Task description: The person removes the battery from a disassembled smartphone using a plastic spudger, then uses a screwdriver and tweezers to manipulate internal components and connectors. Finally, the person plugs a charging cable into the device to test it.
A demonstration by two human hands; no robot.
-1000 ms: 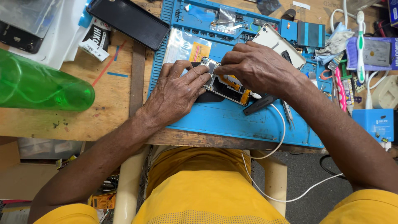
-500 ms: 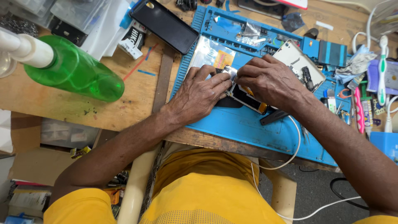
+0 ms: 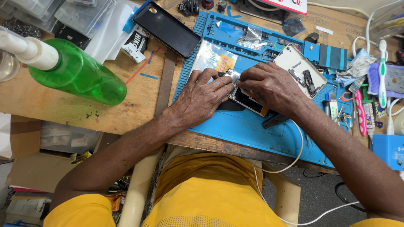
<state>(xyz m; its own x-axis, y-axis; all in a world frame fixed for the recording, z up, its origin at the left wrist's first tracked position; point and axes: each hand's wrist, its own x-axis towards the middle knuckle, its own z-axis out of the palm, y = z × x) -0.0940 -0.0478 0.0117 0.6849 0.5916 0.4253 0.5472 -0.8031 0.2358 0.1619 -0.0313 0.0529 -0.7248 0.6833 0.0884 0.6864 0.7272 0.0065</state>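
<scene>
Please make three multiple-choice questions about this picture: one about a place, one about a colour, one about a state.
1. Where does the black phone case lie?
A. left of the blue mat
B. on the floor
C. under the bottle

2. What colour is the big bottle?
A. red
B. green
C. white

3. How is the opened phone held?
A. by the left hand only
B. by no hand
C. by both hands

Answers: 1 A, it rests at the upper left edge of the mat. 2 B, its body is clear green. 3 C, the left hand and right hand both press on it.
</scene>
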